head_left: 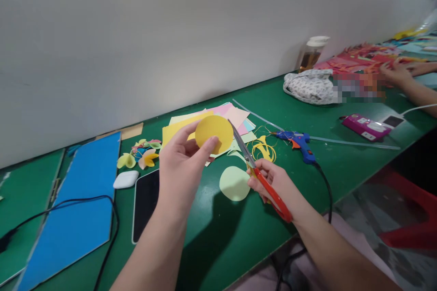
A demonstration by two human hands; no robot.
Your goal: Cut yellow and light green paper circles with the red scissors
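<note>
Two discs, both of thin, smooth paper, were in view: one yellow disc point(213, 132), held up above the table point(344, 173), and one green disc point(235, 183), lying flat below it with a slightly uneven rim. The left hand point(182, 154) pinched the yellow one, thumb pressed on its front face and fingers curled behind; its forearm rose steeply from the bottom edge. The right hand point(275, 182) gripped one pair of scissors point(273, 193) by the smooth red handles, the forearm coming in from the lower right. The metal blades slanted up and leftward, their tip at the disc's right edge — whether it touched the paper was hard to tell from this angle.

Behind the hands, several sheets point(223, 109) in yellow, pink and pale tints overlapped in a loose stack. Thin, curling yellow offcuts point(264, 150) sat beside them, next to one blue glue gun point(300, 143) with an orange trigger. Two translucent strips lay nearby, one at the gun's rear.

To the left were a cluster of curved paper petals point(127, 160), one glossy white case point(126, 179), one dark-screened tablet point(145, 204) — partly covered by the left arm — and one flat blue board point(78, 200).
</note>
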